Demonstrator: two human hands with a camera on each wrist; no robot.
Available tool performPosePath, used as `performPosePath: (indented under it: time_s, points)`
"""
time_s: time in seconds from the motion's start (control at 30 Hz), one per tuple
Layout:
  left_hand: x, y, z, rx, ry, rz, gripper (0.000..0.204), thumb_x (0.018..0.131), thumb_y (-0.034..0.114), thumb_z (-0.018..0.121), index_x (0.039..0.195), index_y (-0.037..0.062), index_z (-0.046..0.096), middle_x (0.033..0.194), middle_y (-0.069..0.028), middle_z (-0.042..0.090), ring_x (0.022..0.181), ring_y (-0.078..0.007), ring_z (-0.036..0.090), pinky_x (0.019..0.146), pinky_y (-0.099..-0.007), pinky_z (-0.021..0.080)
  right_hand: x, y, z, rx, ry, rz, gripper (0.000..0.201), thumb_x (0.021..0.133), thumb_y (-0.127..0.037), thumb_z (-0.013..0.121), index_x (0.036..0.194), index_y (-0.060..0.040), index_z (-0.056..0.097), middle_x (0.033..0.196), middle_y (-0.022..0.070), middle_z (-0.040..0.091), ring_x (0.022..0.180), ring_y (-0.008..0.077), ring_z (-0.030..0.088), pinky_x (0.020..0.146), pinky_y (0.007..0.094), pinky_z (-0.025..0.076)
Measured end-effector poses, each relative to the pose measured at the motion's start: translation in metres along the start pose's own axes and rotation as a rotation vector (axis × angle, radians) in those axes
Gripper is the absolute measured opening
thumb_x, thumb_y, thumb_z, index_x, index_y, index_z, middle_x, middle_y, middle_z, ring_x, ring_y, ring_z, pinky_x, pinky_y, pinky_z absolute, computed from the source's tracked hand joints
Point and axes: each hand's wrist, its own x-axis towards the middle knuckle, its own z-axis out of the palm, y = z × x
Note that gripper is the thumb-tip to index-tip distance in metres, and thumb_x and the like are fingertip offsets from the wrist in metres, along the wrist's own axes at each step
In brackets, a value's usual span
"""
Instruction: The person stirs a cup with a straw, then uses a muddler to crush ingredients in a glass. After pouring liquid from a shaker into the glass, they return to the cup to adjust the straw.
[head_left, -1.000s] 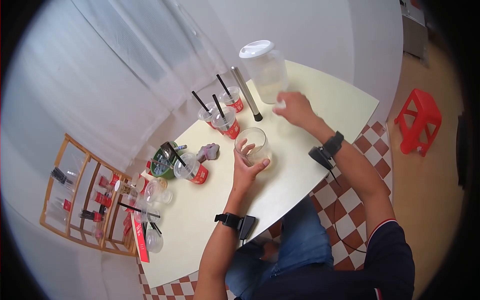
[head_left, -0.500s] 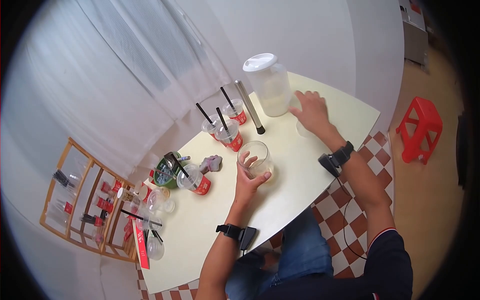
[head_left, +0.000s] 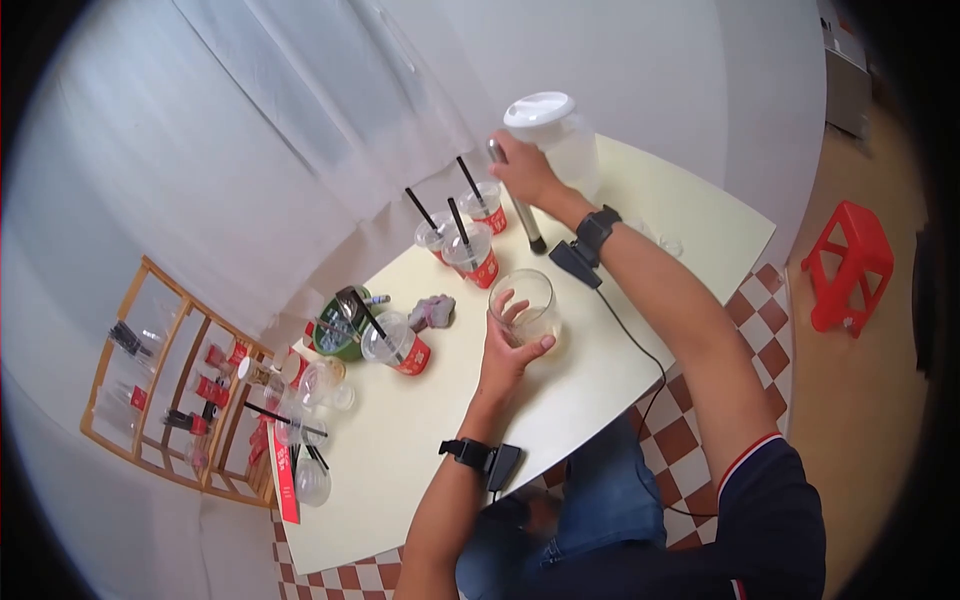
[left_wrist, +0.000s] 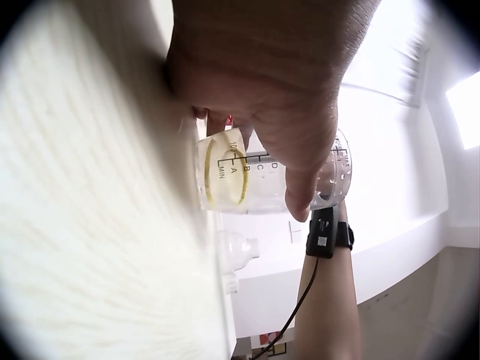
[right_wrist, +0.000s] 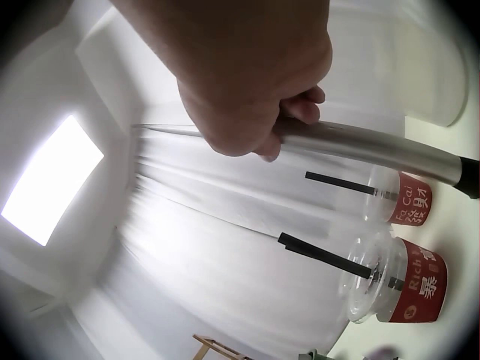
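Observation:
My left hand (head_left: 510, 340) grips a clear measuring glass (head_left: 523, 306) standing on the cream table (head_left: 420, 450). In the left wrist view the glass (left_wrist: 259, 176) shows printed marks and a lemon slice against its wall, with my fingers (left_wrist: 296, 195) wrapped over it. My right hand (head_left: 522, 168) has reached to the back of the table and holds the upper part of a steel rod with a black tip (head_left: 520, 205). The rod (right_wrist: 375, 146) runs under my curled fingers (right_wrist: 292, 112) in the right wrist view. A lidded clear pitcher (head_left: 558, 140) stands just behind that hand.
Three red-banded plastic cups with black straws (head_left: 470, 250) stand left of the rod, and one more (head_left: 397, 345) beside a green bowl (head_left: 332, 335). A grey cloth (head_left: 432, 312) lies nearby. A wooden rack (head_left: 170, 390) stands at the table's left end. A red stool (head_left: 845, 265) is on the floor.
My right hand left the spot right of the pitcher, crossed left in front of it and took hold of the steel rod. The left hand kept its hold on the glass.

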Motion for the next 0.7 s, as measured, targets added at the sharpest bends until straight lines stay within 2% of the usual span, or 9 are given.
performPosePath:
  time_s: [0.03,0.1,0.17,0.23,0.33,0.37,0.4,0.47,0.7]
  points:
    - [0.001,-0.003,-0.001,-0.003,-0.004,0.006,0.115,0.070,0.024,0.096,0.158,0.0055,0.024,0.149,-0.0254,0.042,0.137,-0.0325,0.048,0.109,-0.0424,0.048,-0.006,-0.015,-0.012,0.034,0.075,-0.061,0.047,0.087,-0.020,0.068,0.131,-0.0108,0.057,0.089,0.0208,0.070,0.089,0.0463,0.068,0.080,0.0555,0.054]
    - [0.001,-0.001,0.002,-0.019,0.003,0.018,0.115,0.070,0.023,0.096,0.158,0.0055,0.024,0.148,-0.0257,0.042,0.136,-0.0328,0.048,0.109,-0.0423,0.048,-0.012,-0.050,-0.039,0.126,0.254,-0.218,0.046,0.088,-0.020,0.068,0.131,-0.0108,0.056,0.085,0.0202,0.068,0.084,0.0447,0.068,0.076,0.0539,0.053]
    - [0.001,-0.001,0.001,-0.028,0.001,0.009,0.114,0.070,0.022,0.096,0.157,0.0056,0.025,0.148,-0.0246,0.043,0.136,-0.0318,0.048,0.109,-0.0417,0.048,-0.021,-0.096,-0.083,0.166,0.296,-0.348,0.046,0.089,-0.020,0.070,0.132,-0.0103,0.057,0.077,0.0179,0.064,0.074,0.0397,0.066,0.071,0.0497,0.052]
    - [0.002,-0.003,-0.001,-0.021,0.004,0.002,0.114,0.069,0.022,0.096,0.157,0.0057,0.025,0.148,-0.0239,0.043,0.137,-0.0306,0.047,0.109,-0.0409,0.048,-0.014,-0.112,-0.103,0.214,0.324,-0.426,0.043,0.089,-0.017,0.071,0.130,-0.0084,0.060,0.069,0.0121,0.056,0.063,0.0263,0.058,0.064,0.0409,0.049]
    - [0.001,-0.004,0.000,-0.011,0.011,0.018,0.114,0.069,0.021,0.097,0.157,0.0059,0.027,0.147,-0.0212,0.046,0.134,-0.0297,0.051,0.107,-0.0399,0.050,-0.038,-0.137,-0.107,0.346,0.236,-0.531,0.040,0.089,-0.015,0.071,0.127,-0.0075,0.061,0.068,0.0110,0.056,0.062,0.0246,0.057,0.063,0.0404,0.048]
    - [0.000,-0.002,0.001,0.003,0.014,0.028,0.114,0.069,0.021,0.097,0.157,0.0057,0.026,0.147,-0.0209,0.047,0.133,-0.0300,0.053,0.107,-0.0401,0.050,-0.051,-0.139,-0.104,0.361,0.116,-0.488,0.039,0.089,-0.015,0.072,0.126,-0.0074,0.062,0.069,0.0098,0.055,0.062,0.0233,0.056,0.064,0.0408,0.048]
    - [0.001,0.001,0.002,0.019,0.018,0.042,0.114,0.069,0.021,0.096,0.157,0.0056,0.026,0.146,-0.0205,0.048,0.132,-0.0303,0.054,0.107,-0.0402,0.050,-0.062,-0.138,-0.096,0.359,0.044,-0.443,0.039,0.090,-0.015,0.071,0.127,-0.0081,0.060,0.068,0.0120,0.058,0.063,0.0289,0.061,0.066,0.0428,0.049]
    - [-0.001,0.006,0.004,-0.056,-0.016,-0.002,0.115,0.070,0.020,0.096,0.158,0.0048,0.024,0.147,-0.0202,0.049,0.130,-0.0304,0.057,0.107,-0.0410,0.051,-0.084,-0.132,-0.082,0.272,-0.046,-0.436,0.043,0.094,-0.009,0.067,0.135,-0.0104,0.055,0.069,0.0049,0.049,0.062,0.0168,0.050,0.061,0.0358,0.043]
    - [-0.001,0.006,0.004,-0.073,-0.020,0.012,0.116,0.071,0.020,0.096,0.159,0.0055,0.023,0.146,-0.0226,0.047,0.129,-0.0304,0.057,0.106,-0.0410,0.052,-0.109,-0.108,-0.062,0.279,-0.119,-0.337,0.044,0.094,-0.008,0.065,0.135,-0.0110,0.053,0.065,0.0102,0.049,0.058,0.0243,0.050,0.060,0.0383,0.042]
